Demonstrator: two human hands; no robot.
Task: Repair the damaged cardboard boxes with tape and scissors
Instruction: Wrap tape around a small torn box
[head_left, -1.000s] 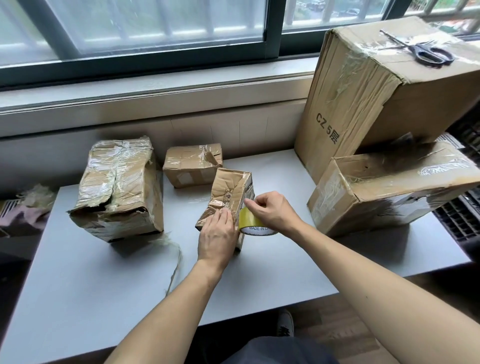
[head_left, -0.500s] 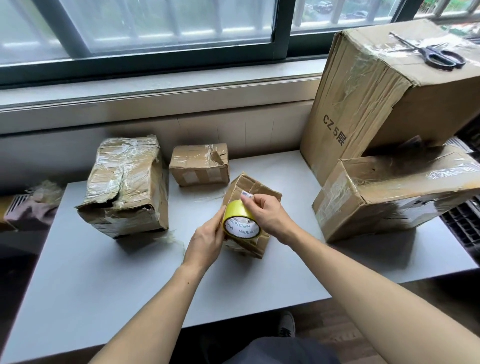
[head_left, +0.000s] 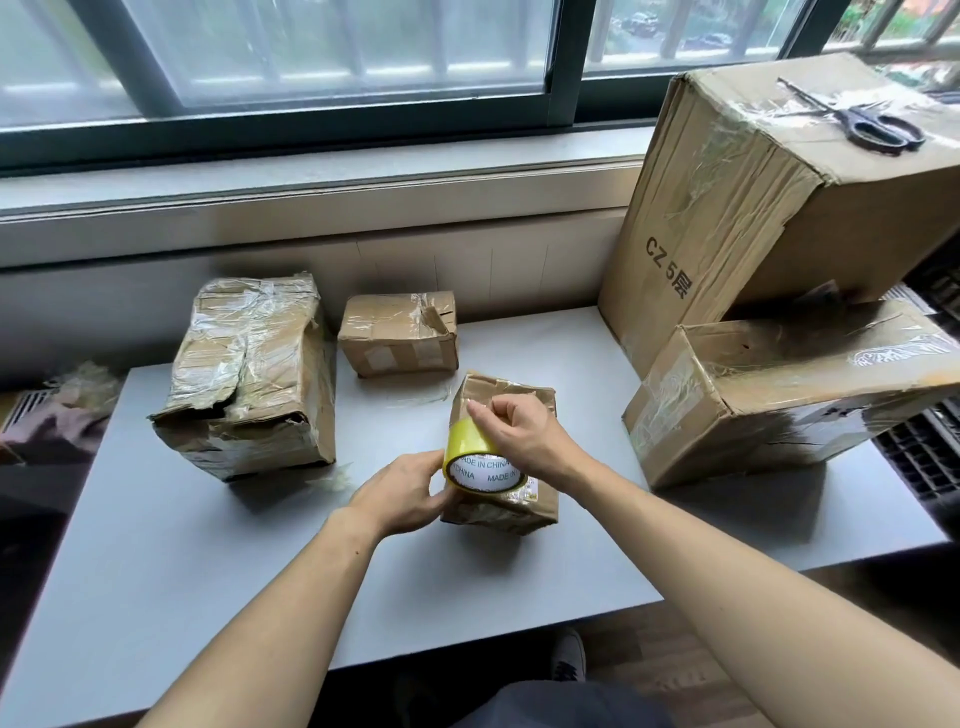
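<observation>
Right now your left hand (head_left: 410, 488) grips the tape roll (head_left: 480, 460) against the small box (head_left: 511, 499) mid-table; your right hand (head_left: 524, 431) pinches its top edge. Scissors (head_left: 862, 119) lie far right on the tall box (head_left: 769, 208), other boxes crowding between.

Your tape roll (head_left: 480, 457): white core printed "MADE IN CHINA", repeated around ring; part of print hidden behind your right hand (head_left: 524, 434). Tall box (head_left: 727, 234) at your right: side panel reads "CZ 5" plus one Chinese character, black print, running down the panel. White labels on small back box (head_left: 399, 332): too blurred to read.
</observation>
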